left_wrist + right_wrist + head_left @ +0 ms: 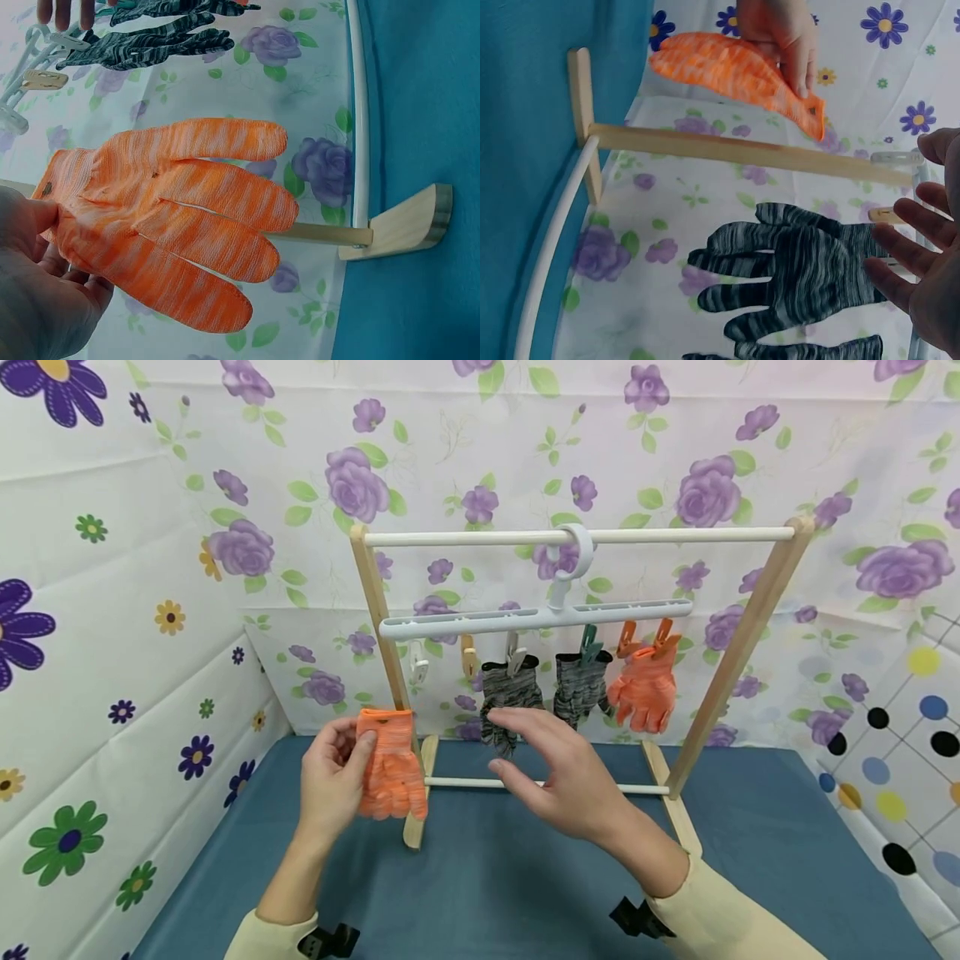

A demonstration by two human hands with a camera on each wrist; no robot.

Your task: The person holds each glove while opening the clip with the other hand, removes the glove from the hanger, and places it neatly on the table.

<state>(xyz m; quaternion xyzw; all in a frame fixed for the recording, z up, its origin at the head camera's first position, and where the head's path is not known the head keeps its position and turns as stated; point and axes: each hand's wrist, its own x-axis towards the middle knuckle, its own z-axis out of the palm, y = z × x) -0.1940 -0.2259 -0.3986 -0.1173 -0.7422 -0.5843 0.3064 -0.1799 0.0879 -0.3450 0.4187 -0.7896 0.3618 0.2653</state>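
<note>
My left hand (333,772) pinches an orange knit glove (392,768) near its cuff, thumb in front, fingers of the glove hanging down. The left wrist view shows the same glove (180,210) spread flat. My right hand (566,777) has its fingers extended and holds nothing; it is in front of a black-and-grey striped glove (512,681) hung from a grey clip (514,653). A second striped glove (581,681) hangs from a green clip (590,643). Farther right, another orange glove (647,689) hangs from two orange clips (663,633).
A pale hanger bar (465,623) hooks over the white top rod (465,538) of a wooden frame (738,660). At its left end hang a white clip (418,663) and a tan clip (468,657) with nothing in them. Beneath lies a blue cloth (517,893); flowered sheets (450,435) stand behind.
</note>
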